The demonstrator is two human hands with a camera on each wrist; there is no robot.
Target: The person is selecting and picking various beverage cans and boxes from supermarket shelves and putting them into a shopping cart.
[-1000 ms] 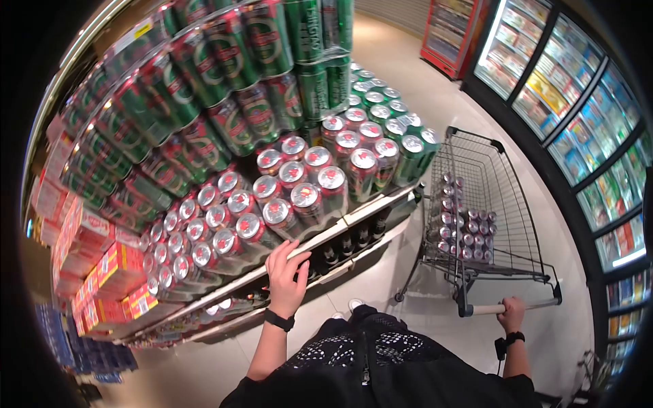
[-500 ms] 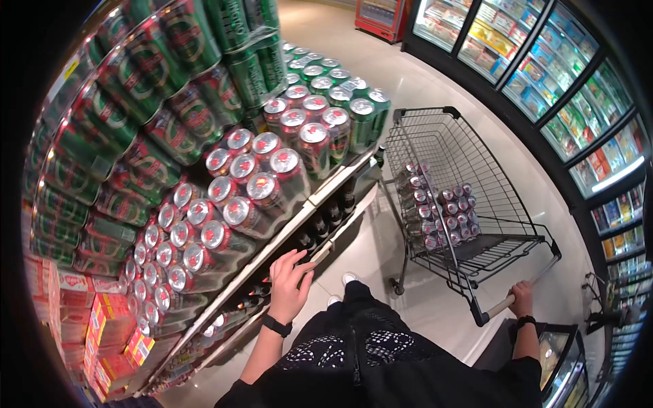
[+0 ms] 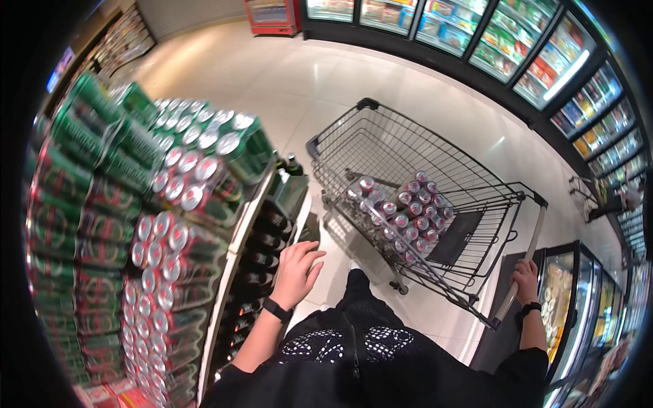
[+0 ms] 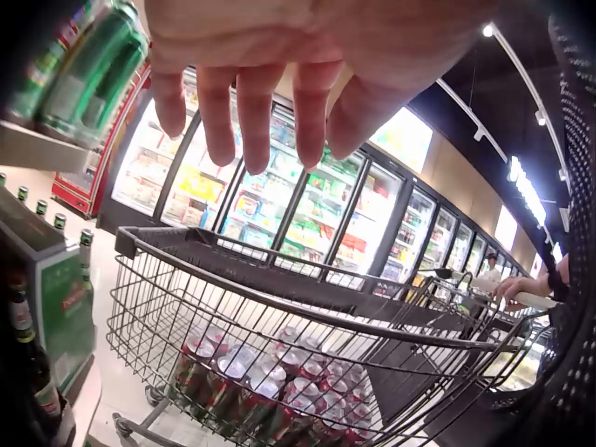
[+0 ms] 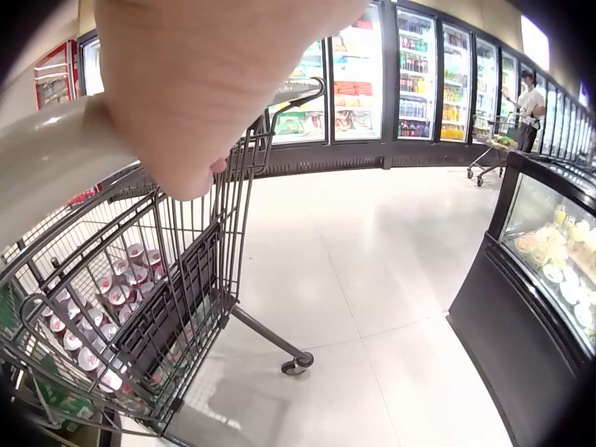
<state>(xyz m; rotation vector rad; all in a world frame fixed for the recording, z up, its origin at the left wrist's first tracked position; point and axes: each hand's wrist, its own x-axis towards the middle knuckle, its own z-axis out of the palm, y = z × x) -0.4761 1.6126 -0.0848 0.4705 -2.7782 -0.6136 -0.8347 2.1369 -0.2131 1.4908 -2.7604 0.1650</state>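
My right hand [image 3: 526, 281] grips the handle [image 3: 511, 299] of a wire shopping cart [image 3: 435, 146]; in the right wrist view the hand [image 5: 200, 84] curls over the pale bar [image 5: 56, 158]. Packs of cans [image 3: 410, 211] lie in the cart. My left hand [image 3: 296, 273] holds nothing and hangs in the air between the shelf edge and the cart, its fingers loosely bent. The left wrist view has this hand's fingers [image 4: 253, 121] pointing down above the cart, apart from it, with the cans [image 4: 279, 382] seen through the wires.
Stacked can packs [image 3: 156, 272] fill the shelf on the left, dark bottles [image 3: 262, 258] beneath. Glass-door fridges [image 3: 442, 24] line the far wall. A low display case [image 3: 561, 292] stands beside the cart handle. Another person [image 5: 529, 107] with a cart is in the aisle.
The view has turned right, so the can shelf has slid left and the cart has come nearer the middle. My right hand keeps its grip on the handle; my left hand remains raised and empty.
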